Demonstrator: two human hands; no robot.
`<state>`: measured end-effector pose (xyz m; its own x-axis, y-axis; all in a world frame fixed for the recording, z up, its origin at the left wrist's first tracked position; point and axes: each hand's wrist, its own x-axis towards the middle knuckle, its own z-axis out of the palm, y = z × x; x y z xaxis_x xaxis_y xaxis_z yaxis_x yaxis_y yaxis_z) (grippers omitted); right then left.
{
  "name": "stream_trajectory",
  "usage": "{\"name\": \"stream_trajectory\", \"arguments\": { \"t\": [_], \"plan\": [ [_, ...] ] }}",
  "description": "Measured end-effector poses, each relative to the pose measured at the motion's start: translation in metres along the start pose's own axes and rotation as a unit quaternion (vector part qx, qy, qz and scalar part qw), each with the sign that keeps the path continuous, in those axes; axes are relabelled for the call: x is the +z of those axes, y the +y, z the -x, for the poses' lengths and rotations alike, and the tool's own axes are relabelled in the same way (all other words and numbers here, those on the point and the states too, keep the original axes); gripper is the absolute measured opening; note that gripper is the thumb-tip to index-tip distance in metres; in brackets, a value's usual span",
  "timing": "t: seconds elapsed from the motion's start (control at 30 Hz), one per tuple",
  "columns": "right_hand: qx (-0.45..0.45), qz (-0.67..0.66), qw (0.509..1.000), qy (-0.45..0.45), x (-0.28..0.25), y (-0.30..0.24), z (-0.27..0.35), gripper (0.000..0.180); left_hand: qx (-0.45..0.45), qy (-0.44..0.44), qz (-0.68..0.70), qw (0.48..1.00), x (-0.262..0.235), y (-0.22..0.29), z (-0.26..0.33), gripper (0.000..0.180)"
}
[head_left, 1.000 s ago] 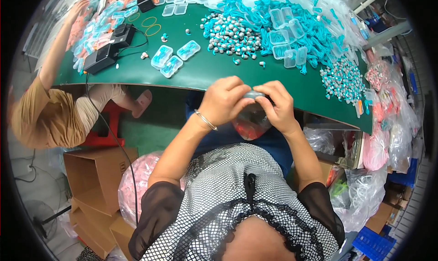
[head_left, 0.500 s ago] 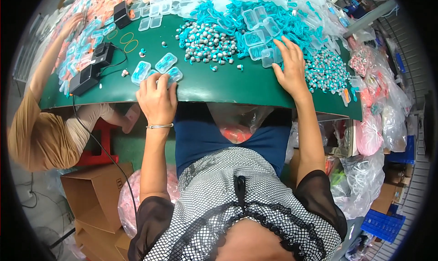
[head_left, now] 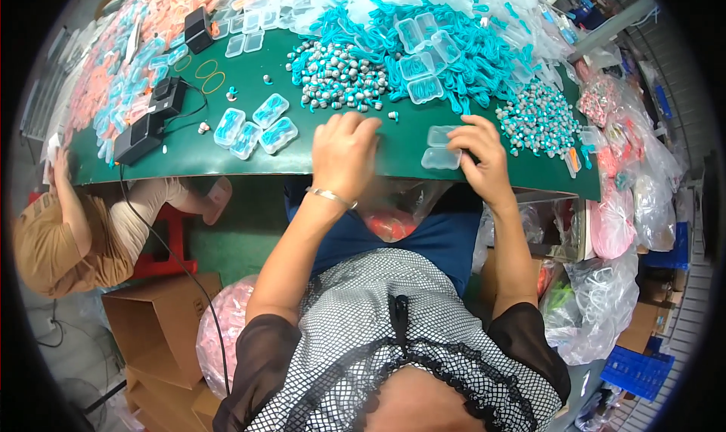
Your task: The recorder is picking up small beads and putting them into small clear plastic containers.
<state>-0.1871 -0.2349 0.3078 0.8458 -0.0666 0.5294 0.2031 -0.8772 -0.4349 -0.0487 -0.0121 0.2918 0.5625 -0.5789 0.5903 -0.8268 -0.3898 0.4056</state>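
Observation:
My right hand (head_left: 484, 158) grips the edge of a small clear plastic case (head_left: 441, 158), lying opened out flat near the table's front edge. Its two halves look empty. To the left, over the table's front, my left hand (head_left: 344, 152) is smeared by motion, so I cannot tell whether its fingers hold anything. Just beyond it lies a heap of small grey-and-teal plugs (head_left: 340, 77). A tangle of teal cords (head_left: 461, 69) spreads behind the case, with several open clear cases (head_left: 417, 68) on top. Several closed cases with teal cords inside (head_left: 244, 139) sit left of my left hand.
A second heap of plugs (head_left: 538, 118) lies at the right. Black boxes with a cable (head_left: 140, 137) and yellow rubber bands (head_left: 214, 82) are on the left. Another person's hand (head_left: 59, 166) is at the far left edge. Plastic bags (head_left: 612, 228) hang at the right.
My left hand has let go of the closed cases and moved right. My right hand has drawn an open case from the cord pile toward me. The other person's arm has pulled back.

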Motion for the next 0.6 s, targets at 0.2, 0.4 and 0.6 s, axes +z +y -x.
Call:
{"name": "stream_trajectory", "arguments": {
  "t": [0.2,0.4,0.6],
  "plan": [
    [0.014,0.027,0.999,-0.015,0.0,0.003,0.01,0.025,0.014,-0.028,-0.062,0.998,0.037,0.002,-0.028,0.016],
    [0.057,0.025,0.997,-0.035,0.003,-0.003,0.013,0.034,0.023,-0.036,-0.038,0.998,0.044,0.001,-0.03,0.011],
    [0.002,0.092,0.993,-0.073,-0.004,0.01,-0.002,0.025,-0.013,-0.046,0.103,0.994,0.03,0.011,-0.016,0.013]
  ]
}}
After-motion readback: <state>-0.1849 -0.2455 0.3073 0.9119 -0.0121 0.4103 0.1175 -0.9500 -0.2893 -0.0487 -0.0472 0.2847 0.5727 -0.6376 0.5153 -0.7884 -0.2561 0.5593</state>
